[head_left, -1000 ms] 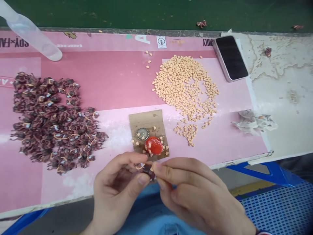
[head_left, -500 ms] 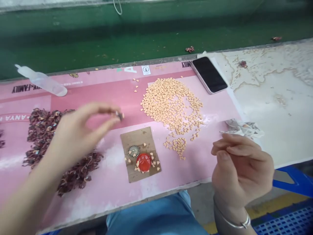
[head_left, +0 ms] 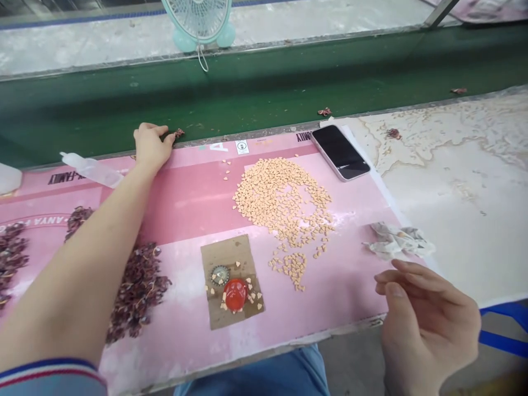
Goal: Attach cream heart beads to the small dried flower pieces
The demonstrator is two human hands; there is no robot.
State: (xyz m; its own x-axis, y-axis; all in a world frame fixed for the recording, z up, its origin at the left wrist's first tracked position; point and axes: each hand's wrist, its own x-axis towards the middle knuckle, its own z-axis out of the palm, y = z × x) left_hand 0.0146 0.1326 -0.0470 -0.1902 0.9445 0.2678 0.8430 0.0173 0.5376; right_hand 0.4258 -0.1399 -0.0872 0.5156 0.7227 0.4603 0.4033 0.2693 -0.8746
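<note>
My left hand reaches to the near edge of the green belt, thumb and fingers pinched at a small dark-red curled piece that shows at their tips. Under and beside that forearm lies a pile of similar dark-red pieces. My right hand hovers past the table's front edge at the right, fingers curled and thumb close to them; whatever they hold, if anything, is hidden. Between the hands, a brown card carries a red shallow cup, a round metal-looking cap and several small tan hearts.
Many tan heart-shaped pieces are spread mid-table. A phone and crumpled tissue lie at the right. A squeeze bottle is behind my left forearm. A fan stands beyond the green belt.
My left hand has moved up and away from above the table to the green belt's edge, carrying the small dark piece. My right hand stays curled at the right. The view has tilted upward.
</note>
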